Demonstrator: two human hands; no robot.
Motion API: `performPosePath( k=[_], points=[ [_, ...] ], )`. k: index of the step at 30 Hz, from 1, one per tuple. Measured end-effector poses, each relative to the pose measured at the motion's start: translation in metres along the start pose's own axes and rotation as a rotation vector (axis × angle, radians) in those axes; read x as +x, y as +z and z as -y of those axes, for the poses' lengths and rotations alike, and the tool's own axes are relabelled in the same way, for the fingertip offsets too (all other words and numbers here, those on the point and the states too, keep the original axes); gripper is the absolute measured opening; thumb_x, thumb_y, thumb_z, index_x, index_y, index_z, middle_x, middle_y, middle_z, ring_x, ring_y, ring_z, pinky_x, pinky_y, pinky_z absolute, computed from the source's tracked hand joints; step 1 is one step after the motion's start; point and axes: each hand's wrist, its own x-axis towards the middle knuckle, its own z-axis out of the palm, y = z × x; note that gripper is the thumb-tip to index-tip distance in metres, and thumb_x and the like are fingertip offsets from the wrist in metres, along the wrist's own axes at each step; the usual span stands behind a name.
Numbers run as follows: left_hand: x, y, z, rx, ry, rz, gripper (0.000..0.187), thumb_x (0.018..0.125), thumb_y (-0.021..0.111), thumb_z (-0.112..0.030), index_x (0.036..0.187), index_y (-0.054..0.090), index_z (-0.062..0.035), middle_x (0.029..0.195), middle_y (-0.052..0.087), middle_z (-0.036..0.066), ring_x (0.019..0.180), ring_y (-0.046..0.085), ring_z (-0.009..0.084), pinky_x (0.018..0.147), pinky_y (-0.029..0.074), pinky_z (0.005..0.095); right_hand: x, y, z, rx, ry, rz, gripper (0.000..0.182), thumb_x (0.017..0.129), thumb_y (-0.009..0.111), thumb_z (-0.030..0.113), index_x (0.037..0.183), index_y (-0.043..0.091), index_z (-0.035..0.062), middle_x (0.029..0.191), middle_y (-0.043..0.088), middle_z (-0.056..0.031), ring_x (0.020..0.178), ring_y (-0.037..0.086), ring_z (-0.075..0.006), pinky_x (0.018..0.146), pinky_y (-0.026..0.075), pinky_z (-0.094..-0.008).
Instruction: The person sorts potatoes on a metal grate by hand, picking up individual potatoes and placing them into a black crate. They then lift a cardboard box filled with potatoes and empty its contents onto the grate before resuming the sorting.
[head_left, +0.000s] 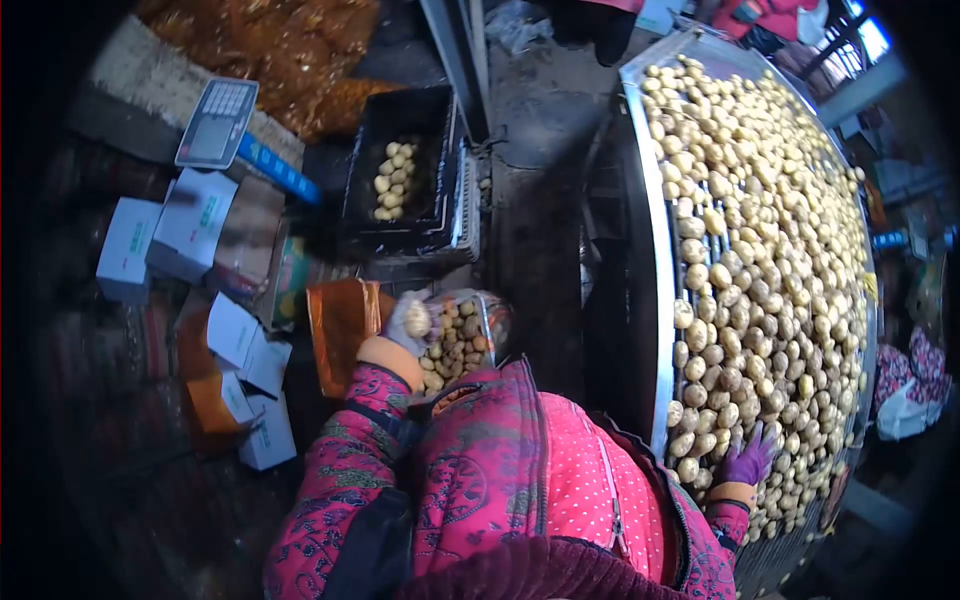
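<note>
My left hand (pixel 398 335), in a pale glove with an orange cuff, is closed around a potato (pixel 418 320). It is above the edge of a container of potatoes (pixel 458 345) in front of my body, beside an orange-lined box (pixel 340 325). My right hand (pixel 752 457), in a purple glove, lies with fingers spread on the potatoes (pixel 770 290) that cover a long metal-edged sorting table (pixel 655 250). Nothing shows gripped in it, though its palm is hidden.
A black crate (pixel 400 115) holding several potatoes stands on stacked crates ahead. A scale display (pixel 217 122) rises at the left, above white cartons (pixel 195 215). Open box flaps (pixel 245 345) lie nearer. A metal post (pixel 460 65) stands ahead; other people are at the table's far end and right.
</note>
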Motion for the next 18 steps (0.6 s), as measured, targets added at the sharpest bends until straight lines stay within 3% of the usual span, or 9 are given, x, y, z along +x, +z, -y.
performPosePath(
  k=[6,8,9,10,13,14,16,17,18],
  points=[
    [0.004,-0.181,-0.027,-0.181,0.293,-0.330,0.042,0.087,0.062,-0.055,0.107,0.056,-0.0192,0.082,0.063,0.002,0.064,0.062,0.0196,0.047,0.050,0.0332,0.003,0.016,-0.014,-0.040,-0.017,0.053,0.060,0.091,0.057,0.043,0.144,0.042,0.0171,0.157,0.024,-0.0154,0.141,0.025,-0.0413,0.114,0.023,-0.0513],
    [0.024,-0.246,-0.050,-0.165,0.153,-0.285,0.038,0.087,0.065,-0.048,0.107,0.057,-0.0179,0.092,0.063,0.004,0.071,0.062,0.0228,0.053,0.054,0.0361,0.001,0.012,-0.011,-0.014,0.016,0.009,0.060,0.091,0.056,0.044,0.144,0.042,0.0178,0.157,0.023,-0.0155,0.141,0.025,-0.0416,0.114,0.022,-0.0520],
    [0.027,-0.272,-0.047,-0.208,0.313,-0.241,0.029,0.094,0.049,-0.042,0.115,0.056,-0.0238,0.110,0.060,0.007,0.090,0.058,0.0281,0.069,0.050,0.0427,0.000,0.005,-0.007,-0.027,0.040,0.058,0.061,0.091,0.056,0.045,0.144,0.042,0.0185,0.157,0.023,-0.0153,0.141,0.024,-0.0417,0.114,0.021,-0.0536],
    [0.039,-0.290,-0.058,-0.194,0.333,-0.260,0.030,0.092,0.051,-0.040,0.115,0.058,-0.0221,0.108,0.062,0.006,0.088,0.060,0.0279,0.070,0.051,0.0425,0.000,0.001,-0.002,-0.026,0.073,0.100,0.062,0.090,0.056,0.046,0.144,0.042,0.0192,0.158,0.023,-0.0151,0.142,0.023,-0.0418,0.113,0.020,-0.0553],
    [0.058,-0.322,-0.089,-0.271,0.333,-0.266,0.034,0.087,0.056,-0.032,0.117,0.063,-0.0170,0.103,0.067,0.005,0.084,0.065,0.0273,0.073,0.053,0.0419,0.000,-0.003,0.001,0.042,0.148,0.141,0.064,0.086,0.058,0.048,0.142,0.045,0.0200,0.158,0.022,-0.0141,0.142,0.022,-0.0411,0.112,0.019,-0.0588],
    [0.046,-0.281,-0.107,-0.550,0.253,-0.056,0.036,0.086,0.058,-0.030,0.118,0.065,-0.0153,0.101,0.069,0.005,0.083,0.066,0.0271,0.074,0.054,0.0417,-0.003,-0.011,0.002,0.093,0.156,0.148,0.064,0.086,0.058,0.049,0.142,0.046,0.0197,0.157,0.022,-0.0141,0.142,0.021,-0.0412,0.112,0.018,-0.0588],
    [0.043,-0.278,-0.117,-0.511,0.238,-0.266,0.044,0.090,0.058,-0.025,0.133,0.054,-0.0146,0.131,0.057,0.014,0.104,0.062,0.0316,0.094,0.048,0.0432,-0.006,-0.024,0.006,0.140,0.181,0.182,0.063,0.084,0.059,0.047,0.140,0.048,0.0187,0.157,0.023,-0.0141,0.141,0.020,-0.0434,0.112,0.017,-0.0607],
    [0.061,-0.270,-0.127,0.101,0.287,-0.719,0.055,0.096,0.034,-0.058,0.138,0.047,-0.0235,0.129,0.057,0.004,0.125,0.047,0.0218,0.108,0.029,0.0529,-0.007,-0.028,0.007,0.166,0.186,0.186,0.063,0.084,0.059,0.047,0.140,0.048,0.0195,0.156,0.025,-0.0134,0.141,0.020,-0.0441,0.111,0.016,-0.0615],
    [0.059,-0.251,-0.115,0.946,0.225,-0.927,0.063,0.091,0.060,-0.023,0.147,0.033,-0.0121,0.137,0.053,0.012,0.122,0.054,0.0280,0.101,0.043,0.0462,-0.007,-0.029,0.008,0.192,0.185,0.194,0.063,0.084,0.058,0.047,0.140,0.048,0.0203,0.156,0.026,-0.0128,0.142,0.019,-0.0448,0.111,0.016,-0.0624]
  ],
)
